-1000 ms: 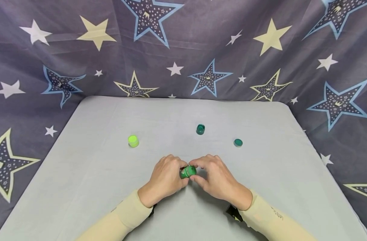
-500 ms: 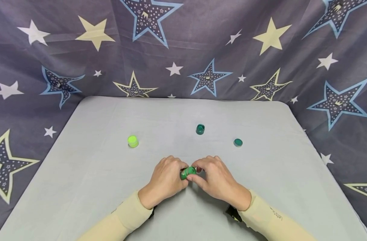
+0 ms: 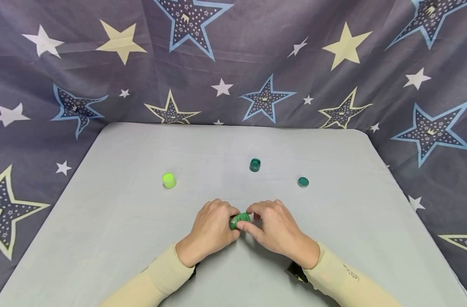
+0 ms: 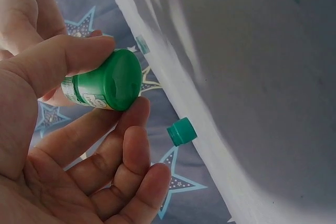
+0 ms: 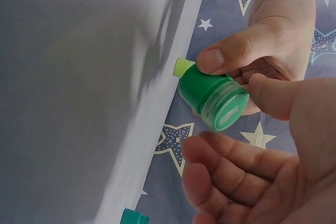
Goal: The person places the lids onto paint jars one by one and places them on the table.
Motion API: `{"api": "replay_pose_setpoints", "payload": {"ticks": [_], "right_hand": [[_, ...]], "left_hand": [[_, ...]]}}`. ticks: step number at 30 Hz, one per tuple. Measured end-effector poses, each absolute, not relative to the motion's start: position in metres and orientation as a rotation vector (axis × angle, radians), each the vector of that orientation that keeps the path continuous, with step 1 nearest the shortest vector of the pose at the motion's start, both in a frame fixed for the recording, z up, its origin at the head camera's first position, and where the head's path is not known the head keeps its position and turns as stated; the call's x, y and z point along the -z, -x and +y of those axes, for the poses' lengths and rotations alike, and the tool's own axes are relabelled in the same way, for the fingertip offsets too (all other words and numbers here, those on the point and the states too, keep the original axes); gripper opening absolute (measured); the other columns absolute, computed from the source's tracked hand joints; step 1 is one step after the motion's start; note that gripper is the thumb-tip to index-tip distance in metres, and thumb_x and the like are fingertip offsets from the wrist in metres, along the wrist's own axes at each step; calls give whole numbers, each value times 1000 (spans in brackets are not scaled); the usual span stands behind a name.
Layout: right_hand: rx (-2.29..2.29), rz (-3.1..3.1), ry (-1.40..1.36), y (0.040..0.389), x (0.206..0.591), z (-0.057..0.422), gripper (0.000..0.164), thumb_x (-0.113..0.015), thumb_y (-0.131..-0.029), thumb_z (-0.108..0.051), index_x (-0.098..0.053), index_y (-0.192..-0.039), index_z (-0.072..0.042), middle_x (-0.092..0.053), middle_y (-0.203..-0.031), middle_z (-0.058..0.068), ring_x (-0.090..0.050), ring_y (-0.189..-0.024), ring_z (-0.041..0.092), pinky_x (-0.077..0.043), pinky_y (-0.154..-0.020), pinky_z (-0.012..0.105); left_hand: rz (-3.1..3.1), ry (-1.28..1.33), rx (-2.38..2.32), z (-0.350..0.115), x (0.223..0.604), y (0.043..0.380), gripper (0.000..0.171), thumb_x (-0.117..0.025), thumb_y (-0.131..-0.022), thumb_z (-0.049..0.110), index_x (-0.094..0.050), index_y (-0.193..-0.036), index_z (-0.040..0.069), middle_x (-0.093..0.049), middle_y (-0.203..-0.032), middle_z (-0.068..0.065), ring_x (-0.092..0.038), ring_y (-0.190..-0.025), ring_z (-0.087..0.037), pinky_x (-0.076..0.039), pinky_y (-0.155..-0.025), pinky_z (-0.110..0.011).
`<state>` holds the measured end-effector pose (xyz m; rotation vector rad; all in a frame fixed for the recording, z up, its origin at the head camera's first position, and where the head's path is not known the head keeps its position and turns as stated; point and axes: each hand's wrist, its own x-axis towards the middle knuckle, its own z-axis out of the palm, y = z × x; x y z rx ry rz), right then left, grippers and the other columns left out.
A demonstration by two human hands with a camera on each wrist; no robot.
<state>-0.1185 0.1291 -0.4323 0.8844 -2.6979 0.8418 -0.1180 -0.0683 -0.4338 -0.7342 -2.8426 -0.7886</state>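
A small green paint jar (image 3: 234, 221) lies tilted between the two hands, low over the table. My left hand (image 3: 213, 224) grips its body between thumb and fingers; in the left wrist view the smooth green base of the jar faces the camera. At the jar's other end is a clear-rimmed lid (image 5: 229, 109), in the right wrist view. My right hand (image 3: 273, 226) holds that lid at its rim, thumb on one side and index fingertip on the other, with the remaining fingers loosely curled. Part of the label shows beside the left fingers.
Farther back stands an open teal jar (image 3: 255, 166); a teal lid (image 3: 303, 182) lies to its right. A lime-green jar (image 3: 169, 180) stands at the left. The pale table (image 3: 103, 238) meets a star-patterned cloth (image 3: 233, 55) at the back and sides.
My right thumb has shifted left across the lid, while the right index finger has drawn back to the right. The left hand and the jar stay nearly in place.
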Motion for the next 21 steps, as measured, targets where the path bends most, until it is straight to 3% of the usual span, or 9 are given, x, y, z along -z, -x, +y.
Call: {"api": "replay_pose_setpoints", "payload": {"ticks": [4,7,15,21], "right_hand": [[-852,-2689,-885,118,431,130,48,-85,-84,-43,-74,-114,-7,-72,-90,0,-61,-73,14,-43,-70,31],[-882,-2689,-911,117,428,130,55,-90,-79,-37,-72,-120,-7,-73,-100,1,-64,-78,17,-44,-72,31],[-933,-2670,-986,116,426,131,39,-89,-76,-10,-71,-111,-13,-72,-104,-5,-63,-78,17,-43,-73,29],[-935,-2653,-986,117,428,130,28,-87,-78,-10,-73,-102,-15,-72,-96,-8,-61,-76,15,-42,-71,28]], "left_hand": [[-2843,726,779,-69,434,118,21,-93,-69,17,-78,-84,17,-63,-73,9,-47,-67,-11,-43,-70,-32],[-2835,727,789,-69,435,118,24,-95,-68,19,-79,-86,16,-64,-73,9,-48,-67,-11,-43,-70,-32],[-2824,733,801,-69,434,118,21,-92,-68,13,-76,-80,18,-60,-68,9,-46,-66,-10,-41,-69,-30],[-2823,738,792,-69,433,118,21,-92,-68,13,-76,-80,20,-60,-68,10,-46,-66,-10,-41,-69,-30]]}}
